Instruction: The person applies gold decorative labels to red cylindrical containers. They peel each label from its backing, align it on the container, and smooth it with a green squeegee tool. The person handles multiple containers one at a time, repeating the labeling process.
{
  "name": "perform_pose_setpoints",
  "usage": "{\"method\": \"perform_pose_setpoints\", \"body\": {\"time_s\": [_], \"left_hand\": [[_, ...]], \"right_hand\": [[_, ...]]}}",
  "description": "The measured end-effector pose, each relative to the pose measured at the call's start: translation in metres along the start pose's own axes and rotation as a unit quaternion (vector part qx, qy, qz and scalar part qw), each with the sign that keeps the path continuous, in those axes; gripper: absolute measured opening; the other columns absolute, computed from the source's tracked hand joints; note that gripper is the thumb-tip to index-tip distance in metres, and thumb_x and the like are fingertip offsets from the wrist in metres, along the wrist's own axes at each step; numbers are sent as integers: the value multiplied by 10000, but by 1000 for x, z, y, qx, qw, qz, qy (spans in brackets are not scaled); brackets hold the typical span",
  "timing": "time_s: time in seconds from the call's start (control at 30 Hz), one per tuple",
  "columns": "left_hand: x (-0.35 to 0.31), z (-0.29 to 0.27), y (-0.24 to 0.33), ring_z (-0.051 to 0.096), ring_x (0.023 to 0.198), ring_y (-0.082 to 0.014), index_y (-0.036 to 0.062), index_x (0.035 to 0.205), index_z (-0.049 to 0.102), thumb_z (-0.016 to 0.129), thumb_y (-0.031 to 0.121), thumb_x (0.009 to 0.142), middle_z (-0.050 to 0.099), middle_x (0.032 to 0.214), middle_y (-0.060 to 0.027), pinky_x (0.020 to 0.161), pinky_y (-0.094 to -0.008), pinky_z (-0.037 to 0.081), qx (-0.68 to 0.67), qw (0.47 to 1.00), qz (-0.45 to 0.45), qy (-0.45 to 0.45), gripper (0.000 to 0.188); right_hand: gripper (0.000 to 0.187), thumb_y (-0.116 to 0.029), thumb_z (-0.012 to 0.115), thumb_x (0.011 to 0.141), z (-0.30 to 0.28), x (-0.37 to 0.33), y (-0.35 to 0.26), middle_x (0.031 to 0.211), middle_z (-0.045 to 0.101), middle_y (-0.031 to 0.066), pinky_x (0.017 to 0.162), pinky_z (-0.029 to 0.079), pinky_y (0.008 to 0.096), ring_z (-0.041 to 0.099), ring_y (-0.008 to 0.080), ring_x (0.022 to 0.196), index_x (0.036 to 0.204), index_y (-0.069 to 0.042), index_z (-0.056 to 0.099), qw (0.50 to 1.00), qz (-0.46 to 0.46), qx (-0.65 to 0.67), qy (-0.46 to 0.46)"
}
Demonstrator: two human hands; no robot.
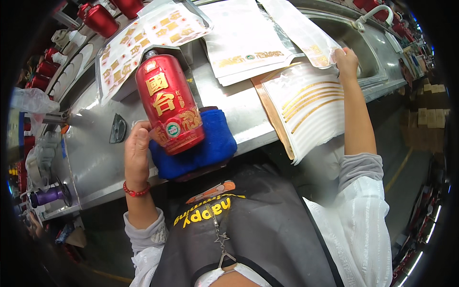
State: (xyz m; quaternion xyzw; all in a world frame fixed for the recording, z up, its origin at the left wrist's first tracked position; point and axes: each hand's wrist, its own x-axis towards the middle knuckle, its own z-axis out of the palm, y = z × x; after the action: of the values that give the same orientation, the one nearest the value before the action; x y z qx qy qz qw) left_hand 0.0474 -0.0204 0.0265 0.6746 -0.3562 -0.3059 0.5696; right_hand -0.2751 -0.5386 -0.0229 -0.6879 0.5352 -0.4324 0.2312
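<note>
A glossy red bottle (pixel 189 98) with gold lettering and a green-and-white round emblem lies tilted over a folded blue cloth (pixel 219 131) at the counter's front edge. My left hand (pixel 137 148) grips its lower left side, thumb showing and the other fingers mostly hidden behind it. Out to the right, my right hand (pixel 348 62) pinches the near corner of a translucent decal sheet (pixel 301 33) with gold print. Beneath that corner lies a stack of white sheets with gold stripes (pixel 311 105). Farther back is a pile of white sheets with gold patterns (pixel 244 43).
A tray (pixel 98 71) at the back left bears sheets of small gold and red decals (pixel 143 40). On the metal counter (pixel 95 158) lies a small dark squeegee-like piece (pixel 117 129). A sink (pixel 370 55) with a white faucet (pixel 377 14) is at right. More red bottles (pixel 98 20) stand far left.
</note>
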Motion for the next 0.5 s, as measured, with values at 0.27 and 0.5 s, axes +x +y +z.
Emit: {"method": "perform_pose_setpoints", "body": {"time_s": [0.27, 0.5], "left_hand": [[-1, 10, 1, 562, 1134, -177, -56, 1226, 595, 442, 504, 1072, 641, 1155, -119, 1033, -317, 398, 39, 996, 57, 51, 600], [-3, 29, 8, 482, 1331, -271, -20, 1448, 423, 622, 544, 976, 521, 1398, -193, 1144, -417, 332, 38, 986, 123, 104, 762]], "right_hand": [[474, -465, 557, 1007, -36, 23, 6, 1017, 709, 224, 859, 511, 496, 657, 421, 946, 1071, -31, 736, 911, -214, -349, -43], [326, -142, 572, 1032, -8, -176, -210, 1269, 595, 137, 1035, 433, 342, 561, 273, 1223, 1314, 14, 624, 834, -304, 70, -454]]}}
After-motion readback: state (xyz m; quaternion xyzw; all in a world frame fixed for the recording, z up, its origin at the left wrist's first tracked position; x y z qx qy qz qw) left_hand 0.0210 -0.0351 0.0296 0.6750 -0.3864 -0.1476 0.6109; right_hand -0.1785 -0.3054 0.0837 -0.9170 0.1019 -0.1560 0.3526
